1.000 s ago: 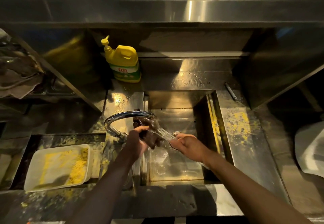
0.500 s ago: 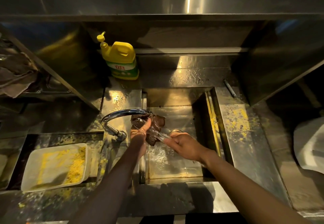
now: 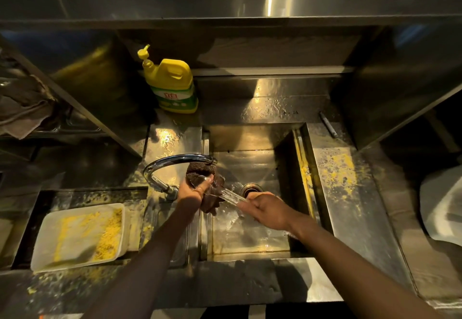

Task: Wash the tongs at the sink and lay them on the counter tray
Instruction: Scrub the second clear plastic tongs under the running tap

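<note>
Where dark scourer (image 3: pixel 203 176) wraps shiny tongs (image 3: pixel 231 196)

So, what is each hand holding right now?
Left hand: closed on the dark scrubbing pad.
Right hand: closed on the tongs.

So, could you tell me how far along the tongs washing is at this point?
Midway, at the scrubbing stage. Nothing looks finished yet. In hand: the right hand holds the tongs over the sink, under the faucet, while the left hand rubs a dark scrubbing pad along them. Left: finish scrubbing and lay them on a tray; the only tray-like container in view holds yellow crumbs.
</note>
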The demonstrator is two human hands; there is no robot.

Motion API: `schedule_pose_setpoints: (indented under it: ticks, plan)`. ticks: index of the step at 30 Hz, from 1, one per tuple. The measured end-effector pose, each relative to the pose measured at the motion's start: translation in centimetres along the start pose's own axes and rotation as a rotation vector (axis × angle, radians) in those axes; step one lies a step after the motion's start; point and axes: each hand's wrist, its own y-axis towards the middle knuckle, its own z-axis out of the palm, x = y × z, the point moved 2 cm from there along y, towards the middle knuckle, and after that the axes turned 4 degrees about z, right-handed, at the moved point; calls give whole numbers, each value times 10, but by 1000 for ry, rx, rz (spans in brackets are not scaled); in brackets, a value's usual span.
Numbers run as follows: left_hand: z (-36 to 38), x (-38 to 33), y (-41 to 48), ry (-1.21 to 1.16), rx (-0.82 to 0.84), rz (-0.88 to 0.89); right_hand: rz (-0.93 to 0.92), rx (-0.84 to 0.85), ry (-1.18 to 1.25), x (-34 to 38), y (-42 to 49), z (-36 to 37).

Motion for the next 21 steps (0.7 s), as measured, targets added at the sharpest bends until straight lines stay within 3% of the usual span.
schedule_pose_setpoints:
  ticks: [4,9,15,18,21]
  plan:
    - [-14,2,4,311,190,252,-21,26,-250,-8,7,-23]
    - [-11,2,5,291,144,319,5,16,-320,-15,8,-36]
    - [-21,8,-1,12,-47,123,88,-141,-326,-26,-10,-45]
    - [-14,15,-9,-27,-4,46,137,-172,-393,-26,-7,-33]
    - [-2,9,-24,-20,46,40,208,-312,-407,-24,-10,-25]
